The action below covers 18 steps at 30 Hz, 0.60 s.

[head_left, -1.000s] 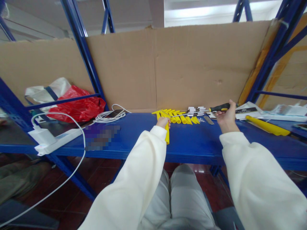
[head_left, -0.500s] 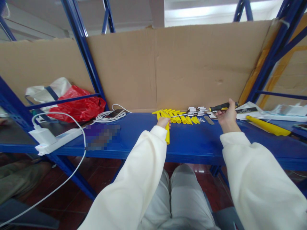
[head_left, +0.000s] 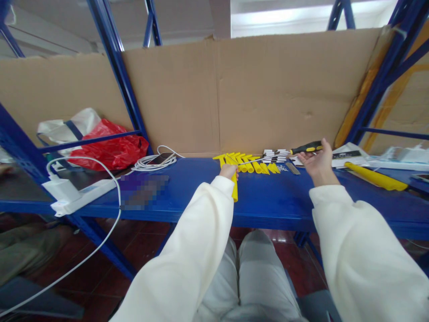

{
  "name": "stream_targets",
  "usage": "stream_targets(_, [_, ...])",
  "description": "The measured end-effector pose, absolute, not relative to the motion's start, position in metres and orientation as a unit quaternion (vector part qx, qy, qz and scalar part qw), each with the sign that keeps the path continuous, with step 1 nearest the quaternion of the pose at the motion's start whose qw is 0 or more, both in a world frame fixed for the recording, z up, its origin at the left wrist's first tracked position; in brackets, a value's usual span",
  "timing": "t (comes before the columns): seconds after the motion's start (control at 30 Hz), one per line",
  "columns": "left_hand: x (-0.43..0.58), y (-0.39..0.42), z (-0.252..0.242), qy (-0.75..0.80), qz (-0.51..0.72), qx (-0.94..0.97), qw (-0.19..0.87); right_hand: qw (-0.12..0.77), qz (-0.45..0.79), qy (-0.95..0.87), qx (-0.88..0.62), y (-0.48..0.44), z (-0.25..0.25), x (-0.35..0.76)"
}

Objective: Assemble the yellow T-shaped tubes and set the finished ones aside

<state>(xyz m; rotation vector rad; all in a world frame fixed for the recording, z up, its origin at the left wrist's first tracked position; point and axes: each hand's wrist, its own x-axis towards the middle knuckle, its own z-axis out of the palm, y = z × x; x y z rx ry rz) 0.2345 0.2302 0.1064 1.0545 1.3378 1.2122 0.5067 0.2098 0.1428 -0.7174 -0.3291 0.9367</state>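
Observation:
My left hand (head_left: 229, 171) is closed round a yellow plastic handle (head_left: 235, 193), whose tubular lower end points toward me. In my right hand (head_left: 317, 166) is a long screwdriver (head_left: 303, 148) with a black and yellow grip, held by its rear end between thumb and fingers. Its thin shaft runs left to the handle in my left hand; my fingers hide the tip. Behind, several more yellow handles (head_left: 257, 167) lie in a row. To their right are small yellow pieces (head_left: 273, 168), tiny screws (head_left: 283, 168), a flat grey metal piece (head_left: 292, 168) and black-and-white pieces (head_left: 275, 153).
Cardboard (head_left: 284, 89) stands upright behind the blue tabletop (head_left: 197, 192). At left are a white power strip (head_left: 85, 197), a coiled white cable (head_left: 150, 166) and a red plastic bag (head_left: 112, 145). A long yellow piece (head_left: 375, 176) lies at right. Blue posts (head_left: 124, 80) flank the table.
The fingers of my right hand have loosened and shifted round the screwdriver's grip, baring more of it. My left hand and the yellow handle have stayed in place.

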Motion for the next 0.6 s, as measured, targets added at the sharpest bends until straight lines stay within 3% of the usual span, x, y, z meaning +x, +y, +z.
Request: stream_targets(0.6, [0.234, 0.23, 0.105, 0.557, 0.498, 0.454, 0.485, 0.816, 0.439, -0.181, -0.33, 0.197, 0.148, 0.497])
